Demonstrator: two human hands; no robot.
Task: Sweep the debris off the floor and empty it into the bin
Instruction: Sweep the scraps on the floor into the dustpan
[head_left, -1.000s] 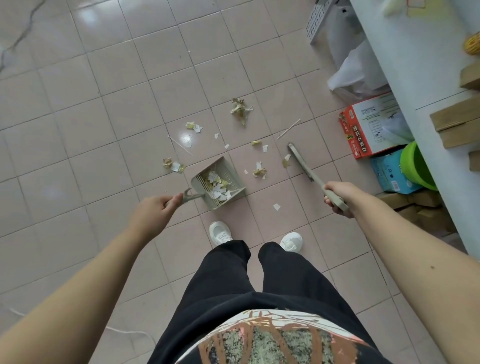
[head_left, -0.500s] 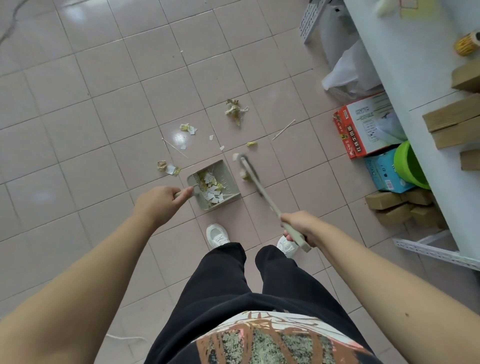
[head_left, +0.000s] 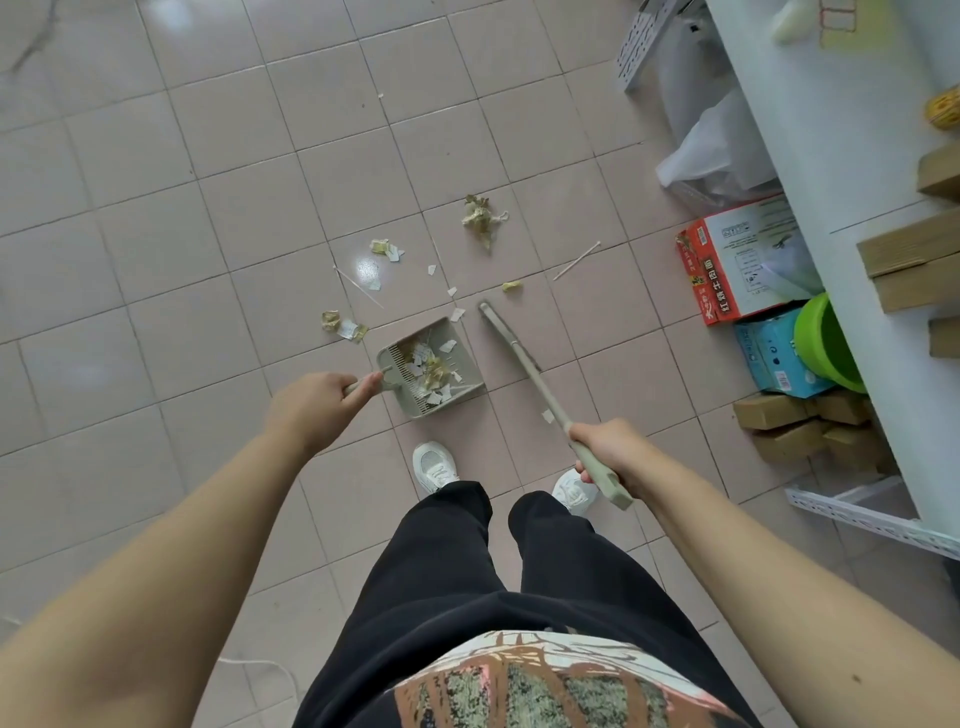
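Fingers (head_left: 363, 387) round dustpan (head_left: 431, 366) handle, debris (head_left: 480, 215) well beyond.

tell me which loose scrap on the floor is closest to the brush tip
The small white scrap lying just left of the brush tip, at the dustpan mouth. The yellow scrap and the crumpled clump lie farther up the floor.

Bright even light, tile glare, wide-angle edges.

Left hand (head_left: 314, 410) grips a scrap-filled dustpan (head_left: 431, 369); right hand (head_left: 610, 453) grips a brush (head_left: 524, 364) at its three o'clock; debris (head_left: 480, 215) lies at twelve o'clock on the floor (head_left: 156, 260).
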